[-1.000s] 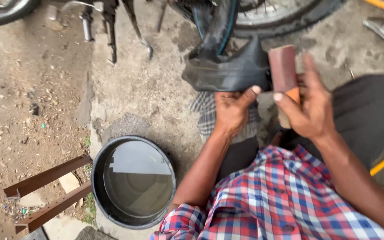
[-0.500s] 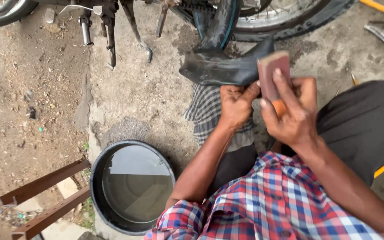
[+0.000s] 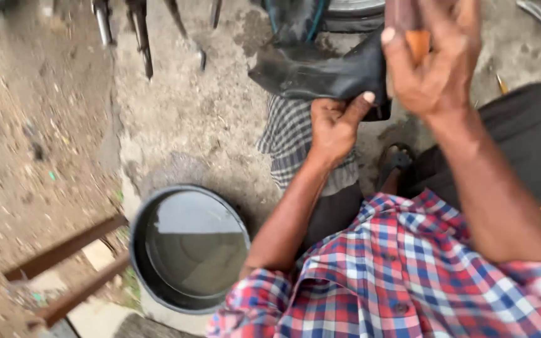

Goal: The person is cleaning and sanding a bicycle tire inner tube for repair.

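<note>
Rough concrete ground (image 3: 208, 119) runs beside bare dirt, with a round black basin of still water (image 3: 190, 249) sitting near my left elbow. My left hand (image 3: 336, 125) is closed on the black rubber inner tube (image 3: 320, 72), pinning it against a grey checked cloth (image 3: 289, 134) over my knee. My right hand (image 3: 433, 62) is raised just above the tube, fingers curled around a reddish-brown block with an orange edge (image 3: 416, 31), its top cut off by the frame. Rusty metal bars (image 3: 64, 250) lie left of the basin.
</note>
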